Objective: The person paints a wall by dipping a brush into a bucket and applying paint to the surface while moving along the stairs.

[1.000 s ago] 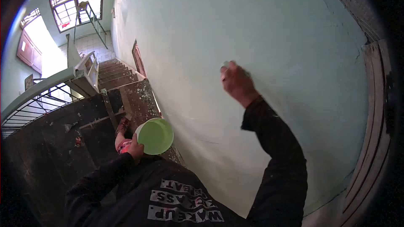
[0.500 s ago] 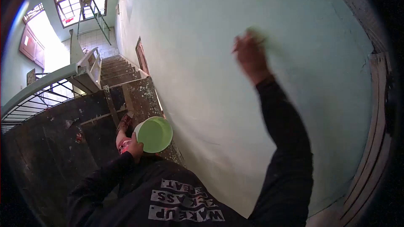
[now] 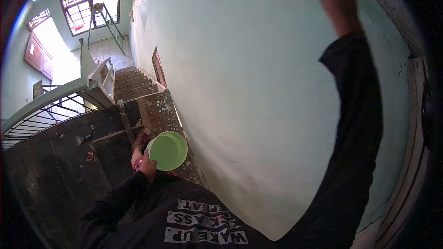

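Observation:
My left hand (image 3: 147, 168) is closed on the rim of a round plastic bucket (image 3: 169, 151), pale outside and light green inside. The bucket is held low in front of me, over the edge of the dark floor. My right hand (image 3: 339, 2) is raised high against the pale green wall (image 3: 258, 74), at the top edge of the view. Its fingers look curled, but they are blurred and partly cut off, so what they hold is hidden.
Stairs (image 3: 134, 83) descend ahead along the wall. A railing with black bars (image 3: 50, 110) borders the dark, paint-spotted floor (image 3: 60, 175) on the left. A green stepladder (image 3: 110, 25) stands by the far window. A putty knife-like tool (image 3: 82, 140) lies on the floor.
My right hand has swept up and to the right across the wall, to the top edge of the view. My left hand still holds the bucket in nearly the same place.

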{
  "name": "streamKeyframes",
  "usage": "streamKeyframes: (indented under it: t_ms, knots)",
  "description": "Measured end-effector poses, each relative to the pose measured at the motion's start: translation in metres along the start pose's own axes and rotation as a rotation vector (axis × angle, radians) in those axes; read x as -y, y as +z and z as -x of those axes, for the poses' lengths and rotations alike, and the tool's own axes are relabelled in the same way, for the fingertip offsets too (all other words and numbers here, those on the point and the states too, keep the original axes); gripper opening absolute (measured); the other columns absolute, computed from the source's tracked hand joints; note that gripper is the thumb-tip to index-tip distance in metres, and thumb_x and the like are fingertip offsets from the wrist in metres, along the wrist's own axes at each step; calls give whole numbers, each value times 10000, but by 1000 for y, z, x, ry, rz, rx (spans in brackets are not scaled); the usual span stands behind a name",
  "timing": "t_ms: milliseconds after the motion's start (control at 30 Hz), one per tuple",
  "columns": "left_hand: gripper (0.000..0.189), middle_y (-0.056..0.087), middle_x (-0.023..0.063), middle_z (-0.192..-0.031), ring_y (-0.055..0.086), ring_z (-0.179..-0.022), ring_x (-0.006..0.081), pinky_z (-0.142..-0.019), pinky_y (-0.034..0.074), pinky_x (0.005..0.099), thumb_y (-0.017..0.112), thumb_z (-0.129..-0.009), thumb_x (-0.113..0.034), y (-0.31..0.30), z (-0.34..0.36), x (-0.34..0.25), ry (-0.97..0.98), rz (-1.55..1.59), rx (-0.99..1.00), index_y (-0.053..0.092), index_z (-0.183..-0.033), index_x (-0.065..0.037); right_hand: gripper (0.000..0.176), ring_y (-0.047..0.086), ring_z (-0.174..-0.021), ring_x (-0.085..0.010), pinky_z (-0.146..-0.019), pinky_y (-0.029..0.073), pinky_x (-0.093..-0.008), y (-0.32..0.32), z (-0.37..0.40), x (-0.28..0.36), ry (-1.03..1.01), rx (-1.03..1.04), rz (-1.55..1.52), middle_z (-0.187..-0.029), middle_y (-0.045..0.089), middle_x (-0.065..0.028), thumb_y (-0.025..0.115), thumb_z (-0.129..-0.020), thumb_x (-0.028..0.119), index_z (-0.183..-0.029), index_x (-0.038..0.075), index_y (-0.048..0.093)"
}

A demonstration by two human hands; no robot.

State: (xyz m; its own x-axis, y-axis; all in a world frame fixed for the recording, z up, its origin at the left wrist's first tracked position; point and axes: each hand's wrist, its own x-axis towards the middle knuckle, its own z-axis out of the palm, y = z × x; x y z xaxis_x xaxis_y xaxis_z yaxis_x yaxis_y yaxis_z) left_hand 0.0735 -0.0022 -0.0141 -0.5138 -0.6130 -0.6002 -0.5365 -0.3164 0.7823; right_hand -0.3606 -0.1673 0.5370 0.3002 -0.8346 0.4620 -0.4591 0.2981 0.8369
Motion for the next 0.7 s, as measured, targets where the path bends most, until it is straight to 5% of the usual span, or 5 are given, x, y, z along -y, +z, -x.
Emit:
streamKeyframes:
  t_ms: [200, 267, 467, 567, 700]
  knots:
    - [646, 523, 240, -1079, 555, -1002, 336, -873, 442, 370, 437, -805, 27, -15, 12, -37, 21, -166, 158, 173, -1392, -25, 210, 604, -803, -302, -687, 509, -432, 77, 156, 227, -159, 444, -417, -834, 580, -150, 489, -882, 245, -902, 39, 528]
    - [639, 501, 248, -1128, 547, -1035, 334, -881, 438, 370, 436, -803, 26, -13, 2, -5, 146, -153, 105, 181, -1388, -12, 294, 590, -794, -378, -707, 494, -473, 57, 193, 287, 445, 922, -981, -869, 574, -214, 469, -888, 298, -909, 5, 487]
    - [606, 449, 210, -1257, 496, -1139, 299, -940, 406, 353, 452, -804, 33, -6, -25, 35, 203, -104, 103, 233, -1369, 16, 148, 616, -701, -266, -634, 511, -360, -42, 306, 354, 603, 328, -1196, -834, 644, -134, 626, -810, 122, -897, 2, 625]
    - [626, 466, 166, -1267, 478, -1161, 278, -977, 378, 342, 508, -787, 21, 0, -27, 31, 526, 18, 50, 265, -1364, 9, 256, 606, -684, -99, -570, 534, -259, -120, 361, 352, 1779, 391, -1823, -852, 625, -58, 618, -867, 187, -1031, -9, 613]
    - [677, 493, 175, -1245, 481, -1157, 279, -971, 382, 343, 572, -703, -12, 11, -36, 66, 312, 171, 113, 328, -1334, 16, 234, 601, -701, -136, -586, 536, -301, -219, 392, 315, 2044, 416, -1796, -866, 619, -62, 592, -872, 177, -1030, 4, 590]
